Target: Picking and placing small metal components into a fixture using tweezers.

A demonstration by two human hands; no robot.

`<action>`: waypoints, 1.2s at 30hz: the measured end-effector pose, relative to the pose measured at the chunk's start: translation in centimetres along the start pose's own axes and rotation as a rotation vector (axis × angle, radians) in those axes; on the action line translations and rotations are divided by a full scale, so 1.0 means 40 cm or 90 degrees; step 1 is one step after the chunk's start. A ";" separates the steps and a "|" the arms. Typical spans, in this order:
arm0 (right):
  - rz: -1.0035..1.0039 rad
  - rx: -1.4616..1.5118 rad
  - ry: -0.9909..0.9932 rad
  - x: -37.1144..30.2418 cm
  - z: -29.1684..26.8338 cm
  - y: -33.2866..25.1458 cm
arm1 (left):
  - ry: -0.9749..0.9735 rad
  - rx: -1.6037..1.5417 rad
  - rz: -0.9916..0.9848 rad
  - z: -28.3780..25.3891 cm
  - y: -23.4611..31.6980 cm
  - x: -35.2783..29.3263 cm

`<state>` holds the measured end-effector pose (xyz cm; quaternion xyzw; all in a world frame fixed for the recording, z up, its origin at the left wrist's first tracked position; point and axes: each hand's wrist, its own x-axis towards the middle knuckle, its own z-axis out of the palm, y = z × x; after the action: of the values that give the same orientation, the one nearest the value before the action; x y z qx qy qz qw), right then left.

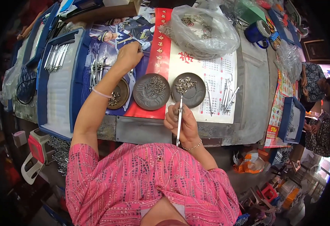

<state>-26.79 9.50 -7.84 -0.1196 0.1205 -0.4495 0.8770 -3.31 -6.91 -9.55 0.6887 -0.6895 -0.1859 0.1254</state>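
My right hand is closed around a slender white-and-silver rod, held upright with its tip just in front of the right-hand dark round dish. Small metal pieces lie heaped in that dish. Beside it, the middle dish carries more tiny metal parts. My left arm stretches forward, and my left hand is over the poster with its fingers curled down; whatever they grip is hidden. A third, brownish dish with small parts sits partly behind my left forearm, near a pile of thin metal rods.
A clear plastic bag of metal parts lies at the far side. Silver rods rest on the white sheet at right. Left stands a blue tray with rods; a blue mug is far right. Other people are beyond the right side.
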 end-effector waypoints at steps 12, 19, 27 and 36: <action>-0.029 -0.073 -0.012 0.006 0.021 0.000 | -0.019 -0.700 0.030 -0.168 0.154 -0.257; -0.023 -0.071 -0.021 0.019 0.028 0.023 | -0.146 -0.810 -0.005 -0.125 0.223 -0.459; -0.073 -0.173 0.001 0.012 0.021 0.034 | -0.040 -0.688 0.033 -0.056 0.227 -0.503; -0.125 -0.307 0.034 0.000 -0.003 0.043 | 0.131 -0.392 0.239 -0.062 0.249 -0.490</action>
<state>-25.52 10.46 -8.50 -0.3247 0.2353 -0.4940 0.7715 -10.86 12.22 -1.43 0.4955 -0.6994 -0.2883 0.4269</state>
